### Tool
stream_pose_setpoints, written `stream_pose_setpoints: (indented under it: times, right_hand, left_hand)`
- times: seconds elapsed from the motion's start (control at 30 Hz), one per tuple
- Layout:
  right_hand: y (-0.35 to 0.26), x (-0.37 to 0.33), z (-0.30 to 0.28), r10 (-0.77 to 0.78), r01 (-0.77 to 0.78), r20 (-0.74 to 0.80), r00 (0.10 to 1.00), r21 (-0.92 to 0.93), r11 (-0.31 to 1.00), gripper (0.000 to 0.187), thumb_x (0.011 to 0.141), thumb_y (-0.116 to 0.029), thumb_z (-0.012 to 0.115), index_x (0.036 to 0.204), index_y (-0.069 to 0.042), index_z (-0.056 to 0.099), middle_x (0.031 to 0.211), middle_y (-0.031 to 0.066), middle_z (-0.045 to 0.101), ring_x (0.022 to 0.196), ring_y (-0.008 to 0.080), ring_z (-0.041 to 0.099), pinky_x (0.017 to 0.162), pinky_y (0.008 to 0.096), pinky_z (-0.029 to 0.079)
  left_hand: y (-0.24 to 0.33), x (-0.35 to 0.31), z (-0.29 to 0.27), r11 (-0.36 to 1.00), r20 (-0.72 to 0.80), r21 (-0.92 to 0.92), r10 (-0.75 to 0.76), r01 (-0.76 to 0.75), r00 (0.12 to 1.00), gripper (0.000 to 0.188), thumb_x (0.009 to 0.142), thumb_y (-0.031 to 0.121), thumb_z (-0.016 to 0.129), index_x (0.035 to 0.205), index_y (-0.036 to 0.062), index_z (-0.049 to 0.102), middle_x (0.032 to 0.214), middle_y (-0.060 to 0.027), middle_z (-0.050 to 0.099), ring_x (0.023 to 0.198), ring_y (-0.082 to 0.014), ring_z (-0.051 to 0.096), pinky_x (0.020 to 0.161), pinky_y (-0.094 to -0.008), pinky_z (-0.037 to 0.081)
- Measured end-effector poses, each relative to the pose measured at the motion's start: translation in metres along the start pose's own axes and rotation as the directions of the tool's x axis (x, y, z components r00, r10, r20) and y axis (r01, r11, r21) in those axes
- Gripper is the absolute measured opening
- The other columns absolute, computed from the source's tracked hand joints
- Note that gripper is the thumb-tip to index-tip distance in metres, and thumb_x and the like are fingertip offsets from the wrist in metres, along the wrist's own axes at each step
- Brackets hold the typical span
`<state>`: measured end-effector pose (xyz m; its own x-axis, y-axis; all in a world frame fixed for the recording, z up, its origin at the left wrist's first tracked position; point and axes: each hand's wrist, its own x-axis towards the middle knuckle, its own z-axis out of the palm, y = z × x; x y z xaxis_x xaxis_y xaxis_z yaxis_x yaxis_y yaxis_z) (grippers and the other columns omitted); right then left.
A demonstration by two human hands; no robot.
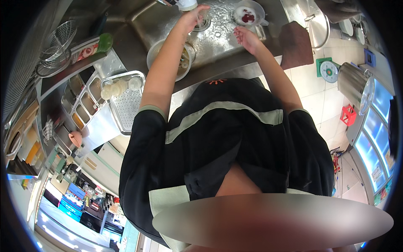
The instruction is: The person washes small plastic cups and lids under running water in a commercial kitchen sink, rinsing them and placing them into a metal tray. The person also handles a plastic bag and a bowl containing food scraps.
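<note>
At the top of the head view my left hand (194,19) is by the white spout of a faucet (187,5) over a steel sink (142,17). Its fingers stretch out and apart, and water seems to run around them. My right hand (248,40) hangs over the wet sink floor, fingers loosely bent, with nothing visible in it. Just beyond it sits a white-rimmed container (262,20) with suds and something dark red inside. Under my left forearm a white tub (152,59) holds several small items, partly hidden by the arm.
Left of the sink are a perforated steel tray (128,107) with pale cups, a rack of steel compartments (87,103) and wire strainers (58,42). A brown cloth (297,44) lies over the right edge. Beyond are a green dial scale (328,71), a steel pot (352,82) and a red stool (348,115).
</note>
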<state>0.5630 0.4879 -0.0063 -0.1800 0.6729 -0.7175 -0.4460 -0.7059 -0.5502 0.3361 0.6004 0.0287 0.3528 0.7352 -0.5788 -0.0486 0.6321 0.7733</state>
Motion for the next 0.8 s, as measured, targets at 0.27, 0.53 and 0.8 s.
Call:
stream_pose_setpoints:
  times: [0.27,0.53,0.8]
  right_hand:
    - [0.007,0.005,0.004,0.047,-0.045,0.026,0.999,-0.072,0.996,0.023,0.090,-0.027,0.047,0.102,-0.008,0.053,0.082,-0.0004,0.053,0.067,0.0074,0.044,0.062,0.0219,0.038]
    - [-0.014,0.024,0.100,-0.102,0.162,0.180,0.978,-0.354,0.921,0.027,0.091,-0.029,0.048,0.108,-0.010,0.052,0.091,0.0006,0.058,0.074,0.0074,0.049,0.069,0.0226,0.042]
    - [-0.009,0.030,0.135,-0.158,0.238,0.284,0.946,-0.276,0.931,0.032,0.093,-0.032,0.042,0.102,-0.004,0.053,0.069,-0.0021,0.049,0.061,0.0070,0.040,0.059,0.0212,0.037]
  left_hand:
    - [-0.013,-0.016,-0.021,0.903,0.057,-0.426,-0.040,0.061,0.998,0.035,0.087,0.025,0.044,0.116,0.0049,0.044,0.105,-0.0154,0.057,0.092,-0.0245,0.056,0.071,-0.0322,0.046]
    - [-0.004,-0.059,-0.025,0.878,0.040,-0.478,0.002,0.017,0.999,0.035,0.076,0.018,0.050,0.108,0.0036,0.049,0.104,-0.0165,0.058,0.090,-0.0226,0.056,0.075,-0.0324,0.047]
    - [-0.005,-0.090,-0.042,0.777,-0.133,-0.628,-0.046,-0.048,0.990,0.031,0.073,0.024,0.054,0.098,0.0056,0.055,0.104,-0.0162,0.059,0.087,-0.0227,0.055,0.079,-0.0309,0.043]
